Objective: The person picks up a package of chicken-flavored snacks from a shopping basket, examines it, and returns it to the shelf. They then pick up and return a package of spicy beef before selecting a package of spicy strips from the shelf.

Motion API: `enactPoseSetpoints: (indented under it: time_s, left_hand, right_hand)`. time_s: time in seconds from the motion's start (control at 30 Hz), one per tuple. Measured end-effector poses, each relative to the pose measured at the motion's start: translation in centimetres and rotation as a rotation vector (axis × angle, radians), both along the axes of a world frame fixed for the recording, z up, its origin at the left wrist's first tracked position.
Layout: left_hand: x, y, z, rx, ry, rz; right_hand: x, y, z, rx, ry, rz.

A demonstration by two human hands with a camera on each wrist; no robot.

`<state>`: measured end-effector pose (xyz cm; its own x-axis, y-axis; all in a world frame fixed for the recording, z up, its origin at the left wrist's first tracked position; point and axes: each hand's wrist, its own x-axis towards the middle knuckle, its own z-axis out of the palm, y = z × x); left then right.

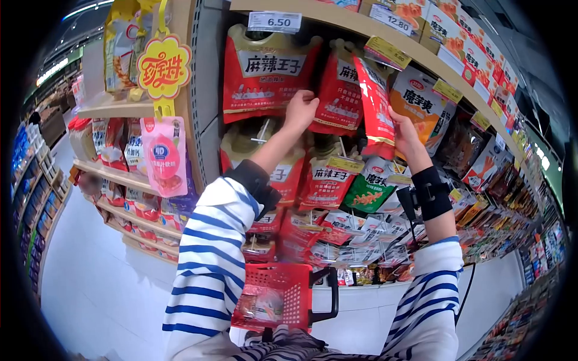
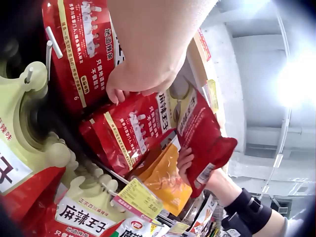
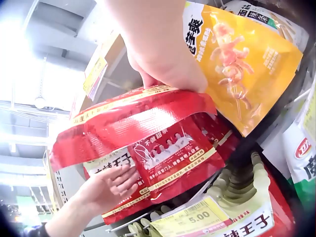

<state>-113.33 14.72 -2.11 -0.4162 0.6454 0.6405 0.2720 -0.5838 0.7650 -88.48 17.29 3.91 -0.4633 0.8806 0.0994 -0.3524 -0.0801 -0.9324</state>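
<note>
A red snack packet [image 1: 376, 111] is tilted in front of the hanging row, and my right hand [image 1: 404, 135] grips its right edge. In the left wrist view the fingers of the right hand [image 2: 185, 162] lie against this packet [image 2: 201, 143]. My left hand [image 1: 301, 111] is between a large red packet [image 1: 268, 75] and a second hanging red packet [image 1: 337, 96]. Its fingers are loosely bent by the second packet's left edge; the right wrist view shows the left hand [image 3: 106, 190] against the hanging packets, pinching nothing visible.
More red packets [image 1: 325, 183] and a green packet [image 1: 368, 185] hang below on hooks. An orange packet [image 1: 415, 108] hangs to the right. A red basket [image 1: 274, 289] with a black handle is low in front of the body. Price tags [image 1: 274, 22] line the shelf edge.
</note>
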Motion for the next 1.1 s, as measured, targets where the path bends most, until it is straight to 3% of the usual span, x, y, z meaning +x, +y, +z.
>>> enactPoseSetpoints:
  time_s: [0.1,0.27,0.4,0.5,0.7,0.77,0.8,0.83,0.93,1.0,1.07,1.1]
  left_hand:
    - [-0.5,0.5,-0.2,-0.053,0.052,0.084]
    - [-0.6,1.6,0.2,-0.063,0.016,-0.103]
    - [0.9,-1.6,2.7,-0.188,-0.016,-0.342]
    - [0.7,3.1,1.2,-0.053,0.159,-0.203]
    - [0.3,5.8,-0.2,0.025,0.075,-0.183]
    - [-0.1,7.2,-1.1,0.047,0.073,-0.103]
    - [0.1,6.6,-0.9,0.093,0.066,-0.090]
    - [0.4,5.6,-0.4,0.111,0.035,-0.084]
    - [1.4,3.7,0.9,0.180,-0.049,-0.076]
    - [2.0,2.9,1.7,0.221,-0.043,0.096]
    - [3.2,1.1,3.1,0.337,-0.064,0.153]
    - [4.0,-0.1,3.8,0.471,0.074,0.307]
  right_hand:
    - [-0.1,-0.4,0.4,-0.002,-0.021,-0.014]
    - [-0.2,-0.4,0.4,-0.011,-0.030,0.017]
    - [-1.1,-0.2,0.0,0.051,-0.057,-0.070]
    - [-1.7,1.9,-1.2,0.195,-0.076,-0.172]
    - [-2.1,1.9,-1.1,0.253,-0.182,-0.307]
    - [-2.1,1.1,-1.4,0.495,-0.402,-0.438]
    - [-1.7,0.9,-1.5,0.615,-0.517,-0.503]
    - [-1.5,1.5,-2.4,0.611,-0.381,-0.480]
    - [1.4,1.2,-1.8,0.833,-0.479,-0.515]
    - [3.6,0.8,-0.2,0.964,-0.443,-0.790]
    - [7.3,3.8,0.9,1.033,-0.309,-0.927]
    - [8.8,4.5,1.3,0.962,-0.251,-0.958]
